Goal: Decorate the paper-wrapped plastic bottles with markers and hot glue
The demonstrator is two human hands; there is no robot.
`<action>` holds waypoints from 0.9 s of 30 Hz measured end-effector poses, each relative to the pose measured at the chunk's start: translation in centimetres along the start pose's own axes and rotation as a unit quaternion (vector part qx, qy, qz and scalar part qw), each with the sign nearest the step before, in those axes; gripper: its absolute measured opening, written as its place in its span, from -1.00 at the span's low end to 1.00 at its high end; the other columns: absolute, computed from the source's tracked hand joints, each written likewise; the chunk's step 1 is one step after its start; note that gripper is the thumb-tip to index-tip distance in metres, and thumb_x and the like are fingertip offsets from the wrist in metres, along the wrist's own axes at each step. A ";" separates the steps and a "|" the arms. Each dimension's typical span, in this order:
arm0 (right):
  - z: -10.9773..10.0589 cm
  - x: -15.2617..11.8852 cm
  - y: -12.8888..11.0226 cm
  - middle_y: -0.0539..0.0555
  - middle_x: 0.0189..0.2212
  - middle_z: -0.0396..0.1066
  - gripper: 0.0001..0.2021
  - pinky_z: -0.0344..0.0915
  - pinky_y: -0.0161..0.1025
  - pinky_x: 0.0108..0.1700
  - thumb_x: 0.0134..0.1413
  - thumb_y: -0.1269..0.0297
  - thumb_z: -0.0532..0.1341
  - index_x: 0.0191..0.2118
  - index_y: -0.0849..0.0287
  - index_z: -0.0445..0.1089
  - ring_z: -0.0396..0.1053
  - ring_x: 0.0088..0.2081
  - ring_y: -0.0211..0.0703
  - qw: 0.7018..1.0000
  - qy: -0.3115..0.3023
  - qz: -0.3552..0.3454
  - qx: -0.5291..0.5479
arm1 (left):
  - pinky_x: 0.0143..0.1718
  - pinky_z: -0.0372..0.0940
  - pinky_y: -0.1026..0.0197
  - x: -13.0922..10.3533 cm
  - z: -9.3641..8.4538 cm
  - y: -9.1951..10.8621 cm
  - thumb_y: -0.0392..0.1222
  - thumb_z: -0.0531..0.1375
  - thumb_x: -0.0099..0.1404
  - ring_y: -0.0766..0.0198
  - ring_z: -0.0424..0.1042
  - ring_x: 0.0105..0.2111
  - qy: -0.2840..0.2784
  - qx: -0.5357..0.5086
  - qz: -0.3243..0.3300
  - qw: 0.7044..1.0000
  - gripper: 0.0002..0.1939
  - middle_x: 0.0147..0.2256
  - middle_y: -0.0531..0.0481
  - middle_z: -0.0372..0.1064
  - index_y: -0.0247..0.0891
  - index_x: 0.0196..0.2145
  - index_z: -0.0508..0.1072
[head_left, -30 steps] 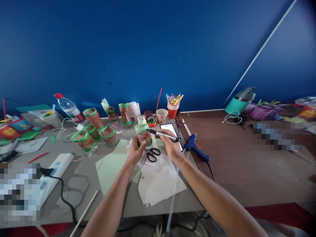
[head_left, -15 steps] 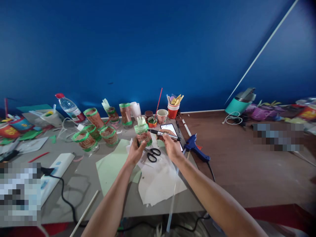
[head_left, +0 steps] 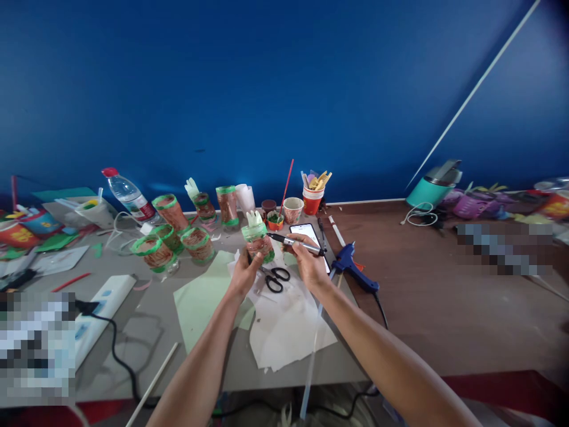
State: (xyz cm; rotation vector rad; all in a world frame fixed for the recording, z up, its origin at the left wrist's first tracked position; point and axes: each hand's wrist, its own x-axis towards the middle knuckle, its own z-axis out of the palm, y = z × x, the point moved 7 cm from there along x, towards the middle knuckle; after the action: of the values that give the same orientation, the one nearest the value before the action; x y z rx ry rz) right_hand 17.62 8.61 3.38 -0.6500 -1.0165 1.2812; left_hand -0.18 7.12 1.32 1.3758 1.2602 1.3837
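1. Blue wall (head_left: 284,89) fills the back. Grey tabletop (head_left: 240,367) sits below it, with brown tabletop (head_left: 444,308) joined on the right.

2. On the left side, a white power strip (head_left: 106,305) slants toward the front edge. A bottle with a red cap (head_left: 131,196) leans near the back edge.

3. Next come green and brown pots (head_left: 153,252), in a bunch nearer the back edge.

4. Near the middle, the left hand (head_left: 243,274) is wrapped around a little painted jar (head_left: 256,240), with pale paper points on top. Black scissors (head_left: 269,275) lie just beside it, on white paper (head_left: 293,338).

5. The right hand (head_left: 309,264) pinches a pen (head_left: 279,238), its black tip right at the jar's side. I can't tell if it touches. This looks like the drawing step. The next move seems to need a still jar and a soft, slow pen.

6. Past that hand, a phone (head_left: 306,230) lies flat, then a blue glue gun (head_left: 358,270) by the brown tabletop's left edge.
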 end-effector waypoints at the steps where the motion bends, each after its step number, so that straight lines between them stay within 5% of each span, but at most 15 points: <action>1: 0.0 0.0 0.0 0.04 -0.32 0.52 -0.69 0.37 -0.12 -0.18 -0.06 0.04 0.34 -0.21 0.08 0.48 0.48 -0.32 -0.08 1.000 0.000 0.000 0.001 | 0.17 0.20 -0.03 0.0 0.0 -0.1 0.16 0.19 0.20 0.00 0.35 0.11 0.000 -0.002 0.001 1.000 -0.41 0.07 -0.20 0.40 -0.26 0.07 0.35; 10: 0.4 -0.6 -0.4 -0.02 -0.43 0.50 -0.71 0.32 -0.17 -0.27 -0.06 0.20 0.31 -0.14 0.06 0.47 0.43 -0.37 -0.11 0.998 -0.007 0.013 -0.053 | 0.15 0.21 0.03 0.1 -0.1 -0.4 0.19 0.18 0.19 0.02 0.34 0.12 0.006 0.023 -0.004 1.000 -0.40 0.08 -0.21 0.39 -0.27 0.04 0.36; 27: 0.1 -0.2 0.3 0.02 -0.31 0.53 -0.70 0.36 -0.11 -0.15 -0.07 0.15 0.34 -0.16 0.08 0.48 0.49 -0.31 -0.10 1.000 0.010 0.013 0.001 | 0.16 0.20 -0.03 0.1 0.0 -0.3 0.14 0.19 0.22 0.01 0.36 0.10 0.004 0.012 0.005 1.000 -0.46 0.05 -0.20 0.41 -0.27 0.03 0.37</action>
State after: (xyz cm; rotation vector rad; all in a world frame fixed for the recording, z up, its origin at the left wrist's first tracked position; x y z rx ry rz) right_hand 17.42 8.44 3.12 -0.6757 -0.9925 1.2951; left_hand -0.24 7.27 1.02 1.3963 1.2805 1.3867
